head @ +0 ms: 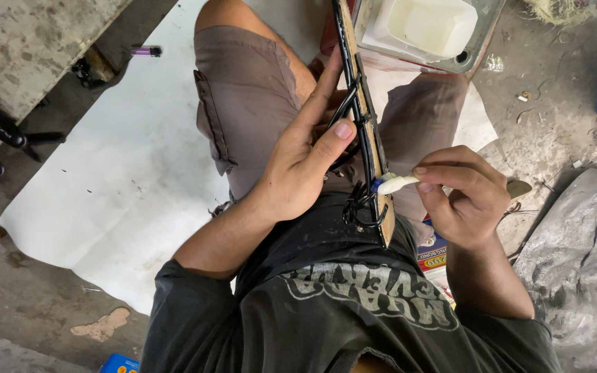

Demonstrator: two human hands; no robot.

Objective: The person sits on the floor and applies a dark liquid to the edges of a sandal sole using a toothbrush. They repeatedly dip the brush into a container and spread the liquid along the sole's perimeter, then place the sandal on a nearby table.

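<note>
Here the left hand [303, 160] is gripping the upright sandal sole [371, 141], long axis running away, while the right hand [466, 195] is pinching a glue-whitened brush [396, 183] against its right edge.

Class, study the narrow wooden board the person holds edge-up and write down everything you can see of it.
The narrow wooden board looks like plywood, tan, seen edge-on, running from the top of the picture down to the person's lap. Black straps or cords are fixed along its left face and bunch near its lower end. The left hand steadies it, with fingers along that side. The right hand presses a small glue-whitened brush to its right edge.
</note>
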